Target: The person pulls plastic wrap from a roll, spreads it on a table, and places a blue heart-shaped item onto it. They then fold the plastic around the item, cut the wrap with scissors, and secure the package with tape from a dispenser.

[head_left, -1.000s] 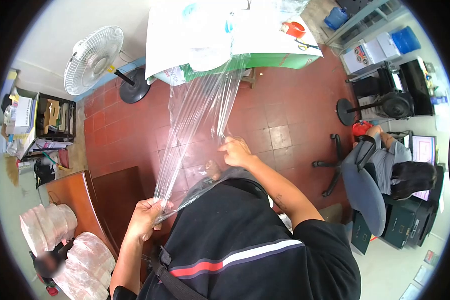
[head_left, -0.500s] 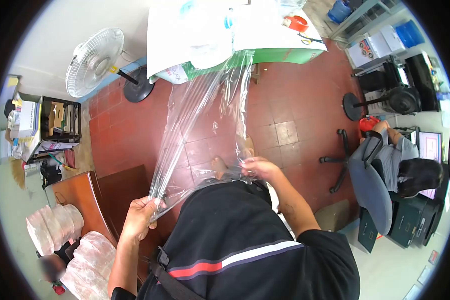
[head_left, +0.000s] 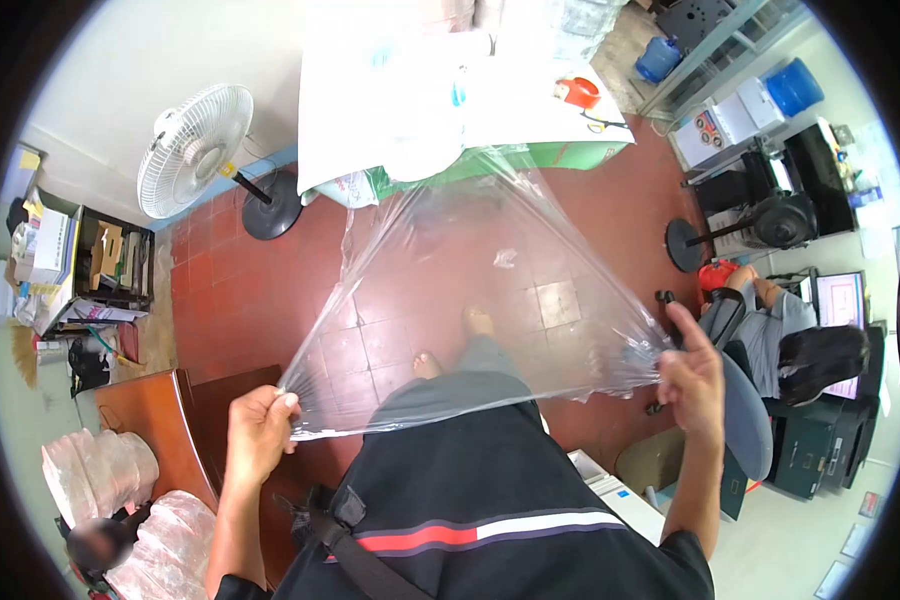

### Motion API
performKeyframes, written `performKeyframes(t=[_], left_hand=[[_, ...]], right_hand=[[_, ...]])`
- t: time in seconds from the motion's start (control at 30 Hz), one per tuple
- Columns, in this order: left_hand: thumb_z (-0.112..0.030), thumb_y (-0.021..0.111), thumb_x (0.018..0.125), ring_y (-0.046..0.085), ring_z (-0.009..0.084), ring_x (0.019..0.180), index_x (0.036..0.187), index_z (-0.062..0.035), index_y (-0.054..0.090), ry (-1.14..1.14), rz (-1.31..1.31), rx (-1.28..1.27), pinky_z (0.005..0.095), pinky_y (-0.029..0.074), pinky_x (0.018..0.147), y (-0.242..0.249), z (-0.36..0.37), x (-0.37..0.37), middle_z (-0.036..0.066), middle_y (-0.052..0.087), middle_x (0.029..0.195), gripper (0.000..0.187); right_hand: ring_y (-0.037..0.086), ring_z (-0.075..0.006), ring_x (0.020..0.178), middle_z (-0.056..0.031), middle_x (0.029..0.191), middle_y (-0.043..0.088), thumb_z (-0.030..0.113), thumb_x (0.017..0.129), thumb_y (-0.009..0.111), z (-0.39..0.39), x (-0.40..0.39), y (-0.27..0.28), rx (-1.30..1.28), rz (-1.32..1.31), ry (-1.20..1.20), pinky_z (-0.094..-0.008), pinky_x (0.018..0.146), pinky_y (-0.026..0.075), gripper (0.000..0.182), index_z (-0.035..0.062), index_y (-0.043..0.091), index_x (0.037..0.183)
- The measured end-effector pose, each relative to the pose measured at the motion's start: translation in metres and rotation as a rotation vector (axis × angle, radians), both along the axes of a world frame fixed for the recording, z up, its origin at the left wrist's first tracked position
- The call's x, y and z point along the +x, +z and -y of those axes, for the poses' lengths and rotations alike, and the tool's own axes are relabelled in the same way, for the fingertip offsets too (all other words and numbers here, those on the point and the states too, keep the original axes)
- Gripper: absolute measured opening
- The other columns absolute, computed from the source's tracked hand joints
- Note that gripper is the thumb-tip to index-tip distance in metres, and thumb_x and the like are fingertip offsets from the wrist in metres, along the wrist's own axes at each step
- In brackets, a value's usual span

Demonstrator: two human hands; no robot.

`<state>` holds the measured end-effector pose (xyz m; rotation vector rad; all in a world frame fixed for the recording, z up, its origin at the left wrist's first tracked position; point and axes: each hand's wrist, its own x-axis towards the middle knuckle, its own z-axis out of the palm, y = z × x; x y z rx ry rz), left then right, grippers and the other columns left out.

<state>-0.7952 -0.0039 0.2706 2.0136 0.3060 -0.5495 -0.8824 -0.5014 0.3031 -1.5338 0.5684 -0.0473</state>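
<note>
Two hands now hold the clear plastic film (head_left: 470, 300) spread wide, where a moment ago you had it bunched into a narrow, twisted band with your right hand close in front of your chest. Your right hand (head_left: 692, 378) has swung far out to the side, and the sheet has opened into a broad, taut fan between your two grips. That tells me the stretch is largely made: the film is flat enough to see the red tiled floor (head_left: 270, 290) and your feet straight through it.

From the head camera, the only view there is, your left hand (head_left: 260, 432) is closed in a fist, its fingers (head_left: 282, 404) pressed together around the gathered near-left corner of the film. Your right hand pinches the opposite corner between thumb and the lower fingers, while the forefinger (head_left: 682, 322) stands up free of the plastic. The film creases where it runs into each grip and lies smooth between them.

The far end of the sheet narrows upward to the white-covered desk (head_left: 530, 90), where it meets the edge beside a roll of red tape (head_left: 578, 91); whether it is fixed there I cannot tell. A standing fan (head_left: 195, 150) sits off to the left, and another person sits in an office chair (head_left: 745, 400) just beyond your right hand, apart from it.
</note>
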Motion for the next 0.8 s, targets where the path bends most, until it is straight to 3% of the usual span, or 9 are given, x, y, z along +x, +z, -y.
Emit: performKeyframes(t=[0.07, 0.17, 0.27, 0.4, 0.43, 0.5, 0.63, 0.67, 0.8], left_hand=[[-0.009, 0.062, 0.096, 0.047, 0.0038, 0.043, 0.096, 0.0030, 0.067, 0.123, 0.129, -0.036, 0.0205, 0.037, 0.039, 0.026, 0.008, 0.018, 0.000, 0.058, 0.062, 0.013], [-0.013, 0.063, 0.097, 0.044, 0.0018, 0.042, 0.111, 0.0038, 0.066, 0.216, 0.349, -0.180, 0.0180, 0.035, 0.039, 0.066, 0.017, 0.058, -0.002, 0.057, 0.063, 0.022], [-0.018, 0.060, 0.100, 0.044, 0.0023, 0.043, 0.108, 0.0008, 0.068, 0.387, 0.385, -0.391, 0.0181, 0.034, 0.040, 0.073, -0.001, 0.116, -0.005, 0.054, 0.059, 0.021], [-0.015, 0.056, 0.102, 0.061, 0.0120, 0.085, 0.112, 0.0023, 0.064, 0.349, 0.550, -0.685, 0.0266, 0.052, 0.073, 0.098, 0.001, 0.214, 0.008, 0.062, 0.105, 0.021], [-0.014, 0.055, 0.103, 0.062, 0.0164, 0.095, 0.113, 0.0039, 0.062, 0.358, 0.624, -0.684, 0.0315, 0.055, 0.083, 0.103, 0.009, 0.240, 0.010, 0.060, 0.114, 0.022], [-0.011, 0.056, 0.102, 0.063, 0.0233, 0.099, 0.114, 0.0084, 0.060, 0.324, 0.758, -0.683, 0.0384, 0.053, 0.095, 0.108, 0.023, 0.295, 0.013, 0.060, 0.115, 0.023], [-0.012, 0.068, 0.095, 0.063, 0.0228, 0.102, 0.116, 0.0128, 0.058, 0.350, 0.822, -0.660, 0.0379, 0.052, 0.097, 0.108, 0.056, 0.392, 0.017, 0.061, 0.117, 0.034], [-0.014, 0.070, 0.093, 0.063, 0.0211, 0.099, 0.116, 0.0124, 0.059, 0.311, 0.859, -0.474, 0.0356, 0.053, 0.094, 0.105, 0.065, 0.410, 0.017, 0.063, 0.114, 0.037], [-0.021, 0.078, 0.087, 0.064, 0.0141, 0.085, 0.109, 0.0097, 0.064, 0.216, 0.949, 0.125, 0.0265, 0.053, 0.077, 0.076, 0.087, 0.496, 0.011, 0.069, 0.097, 0.041]], right_hand=[[0.045, -0.0046, 0.046, 0.0002, 0.061, 0.055, 0.003, 0.094, 0.060, 0.007, 0.016, 0.019, 0.050, 0.133, -0.027, -0.0183, 0.044, 0.040, 0.041, -0.0066, 0.053, 0.134], [0.052, -0.0075, 0.055, -0.0020, 0.067, 0.058, 0.009, 0.098, 0.060, 0.018, 0.061, 0.038, 0.133, 0.244, -0.004, -0.0256, 0.058, 0.051, 0.021, -0.0045, 0.063, 0.114], [0.062, -0.0131, 0.074, -0.0070, 0.084, 0.064, 0.006, 0.097, 0.059, 0.028, 0.118, 0.063, 0.087, 0.436, 0.123, -0.0305, 0.078, 0.056, 0.022, -0.0061, 0.062, 0.115], [0.067, -0.0167, 0.098, -0.0108, 0.105, 0.068, -0.009, 0.084, 0.068, 0.040, 0.220, 0.088, -0.284, 0.592, 0.175, -0.0294, 0.090, 0.055, 0.040, -0.0075, 0.060, 0.123], [0.067, -0.0154, 0.097, -0.0099, 0.105, 0.068, -0.008, 0.083, 0.070, 0.042, 0.250, 0.089, -0.424, 0.634, 0.153, -0.0283, 0.089, 0.055, 0.040, -0.0060, 0.061, 0.122], [0.066, -0.0120, 0.093, -0.0075, 0.104, 0.068, -0.006, 0.082, 0.074, 0.037, 0.318, 0.086, -0.602, 0.767, 0.077, -0.0255, 0.085, 0.055, 0.037, -0.0033, 0.064, 0.118], [0.061, -0.0047, 0.075, -0.0017, 0.085, 0.069, 0.007, 0.084, 0.078, 0.050, 0.456, 0.080, -0.698, 0.896, -0.010, -0.0203, 0.067, 0.050, 0.020, -0.0025, 0.070, 0.101], [0.058, -0.0033, 0.070, -0.0004, 0.078, 0.068, 0.013, 0.085, 0.079, 0.047, 0.483, 0.082, -0.779, 0.853, -0.058, -0.0198, 0.061, 0.047, 0.021, -0.0025, 0.071, 0.096], [0.051, -0.0045, 0.060, 0.0024, 0.067, 0.062, 0.023, 0.084, 0.081, 0.054, 0.592, 0.067, -0.572, 0.742, 0.008, -0.0219, 0.054, 0.041, 0.027, -0.0016, 0.072, 0.090]])
